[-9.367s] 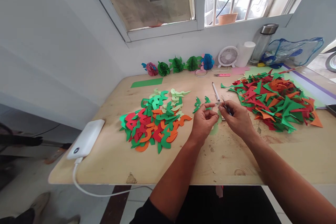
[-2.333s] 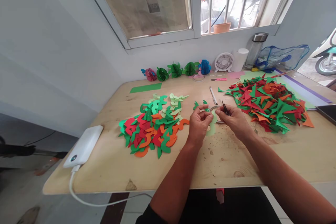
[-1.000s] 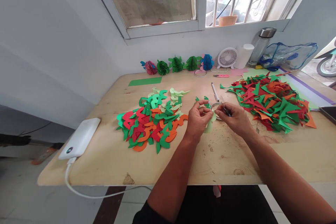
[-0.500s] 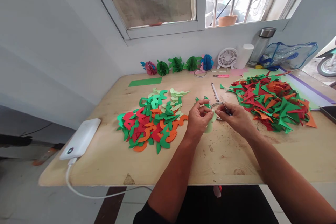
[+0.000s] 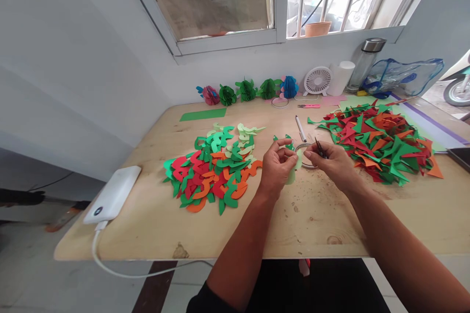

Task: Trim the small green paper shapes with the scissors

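Note:
My left hand (image 5: 279, 164) pinches a pale green paper cutout (image 5: 291, 177) between thumb and fingers, above the table. Close beside it on the right, my right hand (image 5: 332, 161) is closed around small dark scissors (image 5: 320, 148), their pointed tips directed up and away from the paper. The right thumb and fingertip are near the cutout's edge; whether they touch it I cannot tell. Behind the hands lies a round tape roll (image 5: 304, 165), partly covered by the right hand. Dark green paper pieces (image 5: 288, 142) show just beyond the left fingers.
Left lies a pile of curved paper cutouts (image 5: 209, 171); right, a heap of pointed scraps (image 5: 389, 142). A white pen (image 5: 301, 128), pink-handled snips (image 5: 309, 106), small fan (image 5: 317, 81), bottle (image 5: 362, 71) and folded paper figures (image 5: 247, 90) stand or lie farther back. A power bank (image 5: 113, 194) sits at the left edge.
My right hand has shifted slightly right, and the scissors have turned more upright, away from the paper. The left hand stays almost in place with the pale green cutout.

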Available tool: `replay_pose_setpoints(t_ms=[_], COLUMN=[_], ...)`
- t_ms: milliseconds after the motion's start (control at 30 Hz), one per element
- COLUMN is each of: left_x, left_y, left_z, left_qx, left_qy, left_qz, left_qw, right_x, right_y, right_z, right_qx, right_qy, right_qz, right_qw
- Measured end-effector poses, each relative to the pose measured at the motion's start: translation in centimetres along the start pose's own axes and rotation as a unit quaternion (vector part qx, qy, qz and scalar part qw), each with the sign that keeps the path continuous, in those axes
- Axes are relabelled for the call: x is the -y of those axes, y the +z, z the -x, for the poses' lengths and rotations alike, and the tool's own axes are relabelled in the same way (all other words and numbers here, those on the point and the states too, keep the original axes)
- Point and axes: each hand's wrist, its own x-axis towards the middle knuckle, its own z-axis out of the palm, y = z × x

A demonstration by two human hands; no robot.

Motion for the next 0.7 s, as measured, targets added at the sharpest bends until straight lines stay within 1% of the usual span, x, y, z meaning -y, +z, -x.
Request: replay_pose_setpoints(t_ms=[133,233,433,700], left_x=[0.01,0.06,0.09,0.5], left_y=[0.03,0.06,0.03,-0.11], left_z=[-0.05,-0.04,0.06,-0.18], left_qx=[-0.003,0.01,0.039,0.043], left_qy=[-0.001,-0.009,-0.011,0.004], left_qz=[-0.004,-0.013,-0.017,0.003], left_qw=[1.0,1.0,0.999,0.999], right_x=[-0.04,0.24,0.35,0.45], right_y=[-0.06,0.07,0.28,0.11], right_z=[-0.08,-0.02,0.09,0.19], right_qx=[-0.047,-0.054,-0.037,0.013], right_qy=[0.004,-0.015,-0.046,-0.039], right_qz=[-0.043,-0.02,0.056,0.084], right_qw=[0.998,0.998,0.997,0.996])
